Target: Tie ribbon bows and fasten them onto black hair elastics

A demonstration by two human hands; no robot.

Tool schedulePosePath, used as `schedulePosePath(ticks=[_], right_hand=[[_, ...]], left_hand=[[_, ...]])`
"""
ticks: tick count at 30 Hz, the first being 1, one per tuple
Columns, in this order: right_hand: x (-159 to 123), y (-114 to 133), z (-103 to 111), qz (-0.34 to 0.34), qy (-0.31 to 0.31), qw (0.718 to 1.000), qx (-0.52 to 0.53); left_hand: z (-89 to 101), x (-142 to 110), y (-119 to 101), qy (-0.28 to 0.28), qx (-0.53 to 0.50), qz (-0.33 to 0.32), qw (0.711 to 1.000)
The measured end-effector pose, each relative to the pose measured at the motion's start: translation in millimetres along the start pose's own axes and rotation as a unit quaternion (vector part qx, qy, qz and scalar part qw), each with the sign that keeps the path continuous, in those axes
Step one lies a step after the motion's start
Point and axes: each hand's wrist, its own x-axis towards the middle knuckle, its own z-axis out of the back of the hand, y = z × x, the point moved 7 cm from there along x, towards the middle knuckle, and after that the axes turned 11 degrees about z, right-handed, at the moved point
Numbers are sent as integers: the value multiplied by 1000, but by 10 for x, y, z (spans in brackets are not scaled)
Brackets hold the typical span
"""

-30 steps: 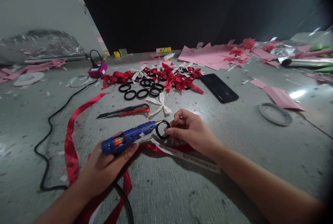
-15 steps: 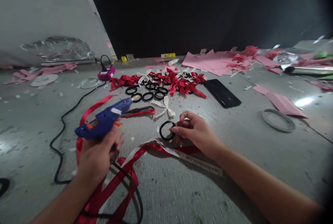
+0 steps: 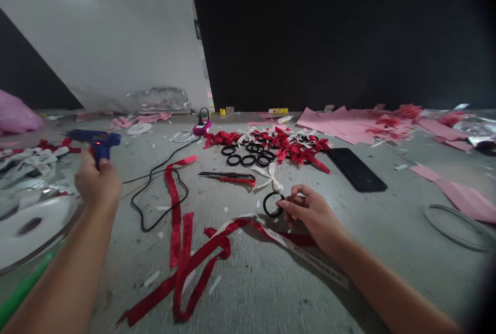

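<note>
Far out on the left, my left hand (image 3: 98,181) is closed around the handle of a blue glue gun (image 3: 101,140), its nozzle pointing left and a small red light showing. My right hand (image 3: 310,214) pinches a black ring (image 3: 267,209), likely a hair tie, between thumb and fingers just above the floor. Behind the ring lies a white ribbon bow (image 3: 271,178). A cutter knife (image 3: 228,176) rests left of that bow. Red ribbon (image 3: 201,257) and a printed white ribbon (image 3: 306,257) stretch below my right hand.
A pile of red bows (image 3: 287,143) and several black rings (image 3: 248,160) lie ahead. The phone (image 3: 356,169) is right of them. A black cord (image 3: 135,207) runs toward a purple adapter (image 3: 202,126). A white ribbon spool (image 3: 23,230) sits at left; pink paper (image 3: 341,123) lies along the back.
My left hand has swung the glue gun from near the middle out to the far left, turning its nozzle leftward. The view has shifted left. My right hand still holds the ring.
</note>
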Motion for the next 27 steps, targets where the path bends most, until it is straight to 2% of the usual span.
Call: schedulePosePath(ticks=[2, 5, 8, 10, 13, 15, 16, 19, 21, 23, 27], right_hand=[[-5, 6, -9, 1, 3, 1000, -4], [-9, 5, -14, 1, 6, 1000, -5], [-6, -3, -6, 4, 6, 1000, -4], [-1, -13, -4, 2, 7, 1000, -3], [7, -26, -4, -1, 11, 1000, -1], [13, -28, -5, 0, 12, 1000, 0], [16, -26, -4, 2, 11, 1000, -1], [25, -14, -13, 10, 10, 1000, -3], [26, -7, -13, 14, 0, 1000, -6], [29, 17, 29, 30, -37, 999, -12], [25, 131, 251, 114, -174, 978, -33]], left_hand=[[30, 75, 182, -2, 69, 19, 997], [-16, 92, 341, 28, 126, 22, 991], [-22, 90, 403, 29, 168, 7, 985], [-2, 65, 359, 9, 184, -2, 983], [-73, -133, 29, -20, 204, -66, 977], [-310, -472, -386, 18, 236, -211, 948], [-464, -700, -579, 62, 237, -285, 927], [-811, -1329, -923, 164, 227, -387, 879], [-952, -1698, -1024, 226, 210, -453, 836], [-999, -1910, -1039, 262, 184, -485, 814], [-1104, -1959, -1017, 304, 176, -460, 815]])
